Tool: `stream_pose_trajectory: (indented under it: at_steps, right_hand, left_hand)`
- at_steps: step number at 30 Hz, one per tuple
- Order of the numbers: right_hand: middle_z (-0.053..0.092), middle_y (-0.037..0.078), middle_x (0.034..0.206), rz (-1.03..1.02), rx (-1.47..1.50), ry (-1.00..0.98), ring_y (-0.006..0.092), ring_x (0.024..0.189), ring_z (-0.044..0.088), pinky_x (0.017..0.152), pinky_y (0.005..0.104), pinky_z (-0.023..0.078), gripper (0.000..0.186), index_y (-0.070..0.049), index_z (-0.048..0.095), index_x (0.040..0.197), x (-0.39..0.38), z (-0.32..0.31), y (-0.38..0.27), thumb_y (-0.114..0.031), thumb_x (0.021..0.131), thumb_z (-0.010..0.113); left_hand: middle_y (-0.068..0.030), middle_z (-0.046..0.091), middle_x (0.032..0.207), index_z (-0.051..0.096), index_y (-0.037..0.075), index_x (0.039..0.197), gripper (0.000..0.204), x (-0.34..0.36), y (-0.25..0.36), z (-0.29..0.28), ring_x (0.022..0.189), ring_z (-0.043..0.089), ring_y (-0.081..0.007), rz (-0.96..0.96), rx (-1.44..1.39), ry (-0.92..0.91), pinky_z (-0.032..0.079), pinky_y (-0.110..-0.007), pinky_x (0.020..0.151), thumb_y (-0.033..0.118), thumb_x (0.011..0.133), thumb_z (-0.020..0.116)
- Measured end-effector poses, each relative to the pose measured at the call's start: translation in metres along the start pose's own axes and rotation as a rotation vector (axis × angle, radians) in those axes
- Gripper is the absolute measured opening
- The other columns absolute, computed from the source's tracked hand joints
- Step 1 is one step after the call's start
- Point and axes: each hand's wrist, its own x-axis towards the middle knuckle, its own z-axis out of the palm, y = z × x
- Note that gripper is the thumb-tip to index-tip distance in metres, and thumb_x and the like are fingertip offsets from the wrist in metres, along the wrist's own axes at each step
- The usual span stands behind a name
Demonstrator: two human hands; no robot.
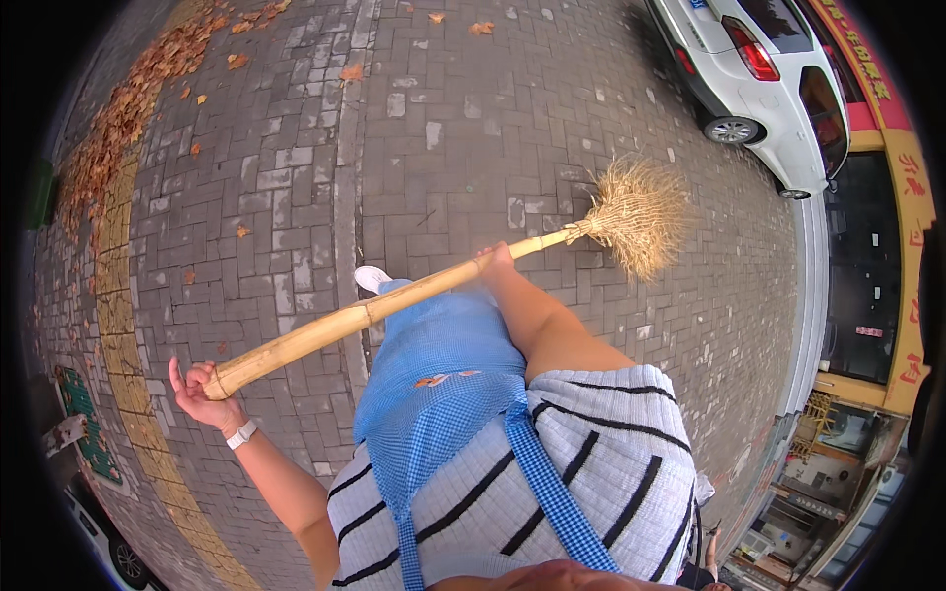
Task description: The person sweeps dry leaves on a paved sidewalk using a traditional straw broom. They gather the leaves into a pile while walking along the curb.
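Observation:
A broom with a long bamboo handle [340, 324] slants across the front of my body, low at the left and higher at the right. My left hand [209, 396] grips the thick butt end of the handle, its index finger lifted away. Farther along, near the thin end, my right hand [499, 259] is wrapped round the pole. The straw head [641, 219] fans out to the right above the paving; whether any bristles touch the ground I cannot tell. A white band sits on my left wrist, and a blue checked apron [443, 345] hangs below the handle.
Grey brick paving [443, 128] spreads around me. Dry brown leaves [128, 128] gather along a yellow tactile strip [118, 305] on the left. A white car [769, 89] is parked at the far right, by shopfronts [867, 266]. Another vehicle [123, 557] shows at lower left.

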Motion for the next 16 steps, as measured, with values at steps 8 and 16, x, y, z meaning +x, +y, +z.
stream_pose_trajectory:
  at_steps: [8,16]
  right_hand:
    - [0.042,0.002,0.057,-0.072,0.237,0.141,0.0147,0.048,0.044,0.048,0.0264,0.045,0.008,-0.008,0.037,0.066,0.08,-0.161,-0.156,-0.009,0.073,0.041]
    - [0.042,0.005,0.054,0.163,0.343,0.078,0.0179,0.048,0.046,0.054,0.0357,0.048,0.009,-0.008,0.036,0.076,0.193,-0.149,-0.185,-0.015,0.071,0.037]
  left_hand:
    - [-0.006,0.047,0.053,0.047,-0.001,0.095,0.025,-0.061,-0.035,0.244,0.055,0.048,-0.0168,-0.262,-0.174,-0.555,0.045,-0.033,0.063,0.019,0.086,0.035]
    - [-0.0103,0.055,0.06,0.049,-0.002,0.095,0.024,-0.022,-0.052,0.372,0.059,0.055,-0.0194,-0.321,-0.335,-0.797,0.047,-0.037,0.069,0.019,0.083,0.047]
